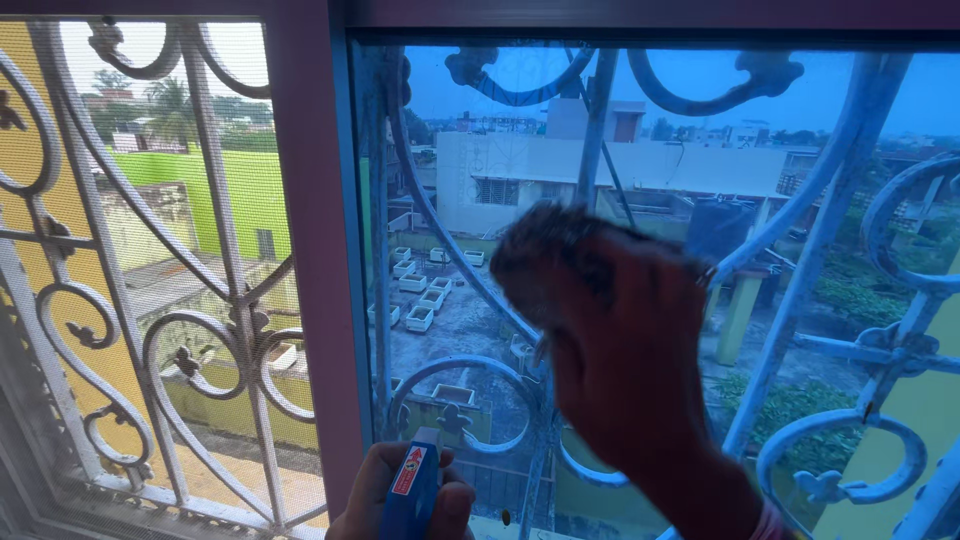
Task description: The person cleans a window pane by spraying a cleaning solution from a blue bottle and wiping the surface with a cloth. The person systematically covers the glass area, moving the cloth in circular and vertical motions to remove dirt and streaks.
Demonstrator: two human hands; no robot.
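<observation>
At the blue-tinted glass window pane (470, 260), your right hand (620, 350) presses a blurred wiping pad (550, 250), fingers closed over it. Your left hand (400, 495) grips a blue spray bottle (412, 490). Wiping looks midway.

A blue bottle (412, 497) sits at six o'clock, gripped by the left hand (400, 500). It carries a narrow upright label (407, 470), red and white.

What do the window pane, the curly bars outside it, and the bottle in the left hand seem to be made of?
Window pane: tinted blue glass, see-through.
Bars: probably metal painted white, bent into thin scrolls.
Bottle in the left hand: likely glossy blue plastic with a label.
</observation>
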